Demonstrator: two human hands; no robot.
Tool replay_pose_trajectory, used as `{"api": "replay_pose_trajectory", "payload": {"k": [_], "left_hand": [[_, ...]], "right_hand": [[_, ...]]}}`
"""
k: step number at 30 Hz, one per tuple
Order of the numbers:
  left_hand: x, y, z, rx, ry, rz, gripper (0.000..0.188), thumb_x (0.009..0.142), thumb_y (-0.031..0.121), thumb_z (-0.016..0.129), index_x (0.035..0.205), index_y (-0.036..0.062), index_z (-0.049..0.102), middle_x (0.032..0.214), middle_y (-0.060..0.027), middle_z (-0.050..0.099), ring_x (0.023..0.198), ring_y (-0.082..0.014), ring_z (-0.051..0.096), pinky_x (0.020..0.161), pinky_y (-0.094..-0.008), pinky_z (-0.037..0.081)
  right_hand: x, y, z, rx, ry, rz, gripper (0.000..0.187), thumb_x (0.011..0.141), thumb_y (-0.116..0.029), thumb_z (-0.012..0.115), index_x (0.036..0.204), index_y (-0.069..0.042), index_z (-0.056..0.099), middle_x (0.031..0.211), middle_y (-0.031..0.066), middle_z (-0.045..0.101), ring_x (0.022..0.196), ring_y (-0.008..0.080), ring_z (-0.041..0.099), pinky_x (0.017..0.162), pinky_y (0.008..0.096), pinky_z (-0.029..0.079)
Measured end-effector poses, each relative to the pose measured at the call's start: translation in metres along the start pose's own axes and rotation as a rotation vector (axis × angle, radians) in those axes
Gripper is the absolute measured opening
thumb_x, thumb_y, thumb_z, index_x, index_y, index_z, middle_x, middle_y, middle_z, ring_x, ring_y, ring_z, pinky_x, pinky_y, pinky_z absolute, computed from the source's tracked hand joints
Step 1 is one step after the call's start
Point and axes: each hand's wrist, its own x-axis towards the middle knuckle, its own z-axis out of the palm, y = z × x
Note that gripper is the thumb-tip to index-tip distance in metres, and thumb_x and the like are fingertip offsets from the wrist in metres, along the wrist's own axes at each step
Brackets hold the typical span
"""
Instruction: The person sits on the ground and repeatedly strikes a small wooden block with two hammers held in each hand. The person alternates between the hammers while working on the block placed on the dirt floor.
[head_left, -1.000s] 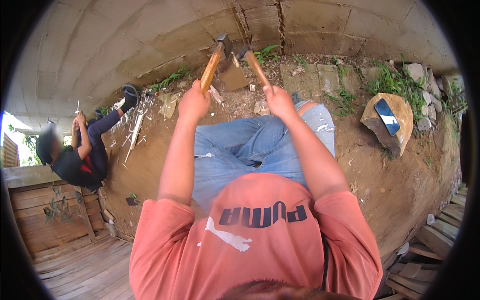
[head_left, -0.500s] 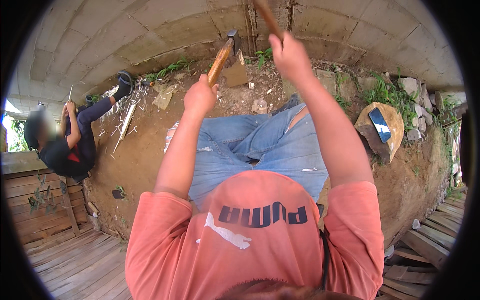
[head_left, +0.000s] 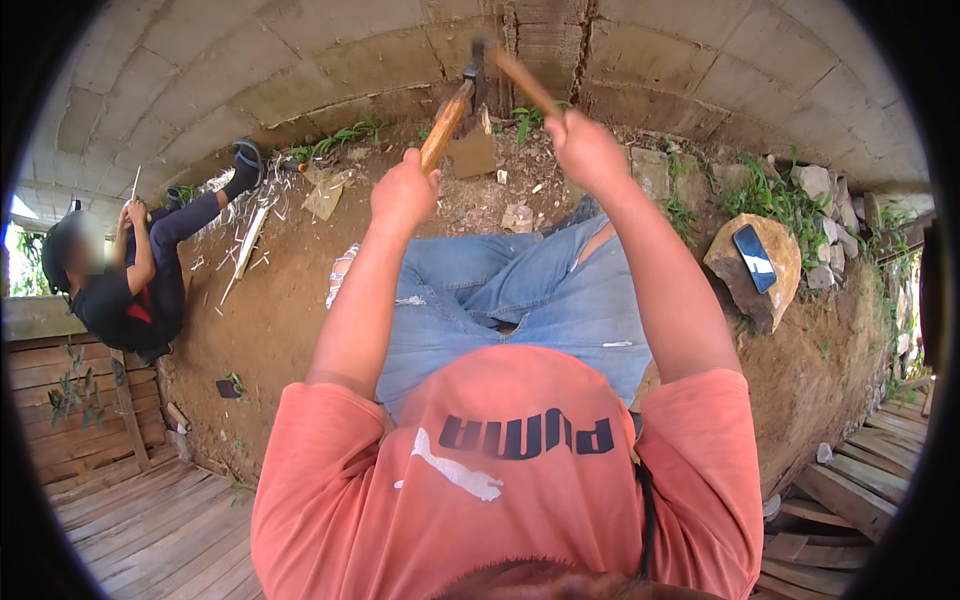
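My left hand (head_left: pixel 404 192) is closed round the wooden handle of what looks like a hatchet (head_left: pixel 448 125). Its dark metal head points away from me, just above a brown piece of wood (head_left: pixel 472 155) on the ground; the cutting edge cannot be made out. In my closed right hand (head_left: pixel 588 150) is a hammer (head_left: pixel 527 82), its wooden handle slanting up and left. The blurred hammer head is right by the top of the hatchet head; whether they touch, I cannot tell.
A concrete block wall (head_left: pixel 350 60) curves along the far side. At right a phone (head_left: pixel 755 258) lies on a large stone (head_left: pixel 740 290). Another person (head_left: pixel 120 270) sits at far left holding a thin stick, near wood splinters (head_left: pixel 243 250). Wooden planks (head_left: pixel 160 530) lie near left.
My right hand has swung the hammer down, bringing its head from out of view to beside the hatchet head. My left hand has hardly moved.
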Motion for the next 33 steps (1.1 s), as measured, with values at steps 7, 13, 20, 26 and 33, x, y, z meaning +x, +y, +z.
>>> {"api": "replay_pose_trajectory", "payload": {"k": [7,13,20,26,33], "left_hand": [[-0.002,-0.006,0.008,-0.013,0.002,-0.015,0.036,0.101,0.033,0.066,0.12,0.0037,0.056,0.103,-0.0256,0.075,0.102,-0.0451,0.072,0.087,-0.0561,0.057],[0.003,0.0,0.01,-0.007,-0.033,0.0,0.035,0.101,0.033,0.066,0.119,0.0044,0.056,0.103,-0.025,0.075,0.101,-0.0453,0.072,0.086,-0.0561,0.056],[-0.002,-0.013,0.033,-0.04,-0.004,-0.012,0.035,0.101,0.033,0.067,0.117,0.0044,0.055,0.102,-0.0228,0.075,0.098,-0.0435,0.074,0.083,-0.055,0.058],[0.001,-0.02,0.037,-0.082,-0.009,-0.025,0.038,0.102,0.036,0.066,0.118,0.0037,0.056,0.103,-0.0234,0.075,0.099,-0.043,0.073,0.086,-0.0555,0.057],[-0.001,-0.024,0.038,-0.183,-0.019,-0.033,0.041,0.102,0.041,0.066,0.12,0.0055,0.056,0.107,-0.0254,0.074,0.104,-0.0454,0.071,0.087,-0.0565,0.055]], "right_hand": [[0.002,-0.027,-0.029,0.206,0.104,-0.09,0.05,0.11,-0.047,0.048,0.11,0.001,0.064,0.092,0.0253,0.072,0.089,0.0473,0.07,0.082,0.0554,0.054],[0.005,0.009,0.008,-0.295,-0.177,-0.095,0.048,0.11,-0.047,0.047,0.117,-0.002,0.064,0.094,0.0204,0.075,0.092,0.0426,0.072,0.082,0.054,0.056],[0.0,-0.051,-0.055,0.128,0.106,-0.163,0.05,0.11,-0.047,0.053,0.103,0.001,0.067,0.088,0.0209,0.072,0.085,0.0409,0.07,0.076,0.0504,0.052],[-0.024,-0.012,-0.014,0.269,0.14,-0.053,0.046,0.11,-0.042,0.054,0.1,0.002,0.065,0.08,0.02,0.067,0.077,0.0325,0.069,0.072,0.0455,0.052],[-0.047,0.073,0.106,0.63,-0.106,0.353,0.041,0.112,-0.043,0.051,0.095,-0.006,0.059,0.065,0.0013,0.054,0.047,0.0136,0.05,0.042,0.0342,0.041]]}}
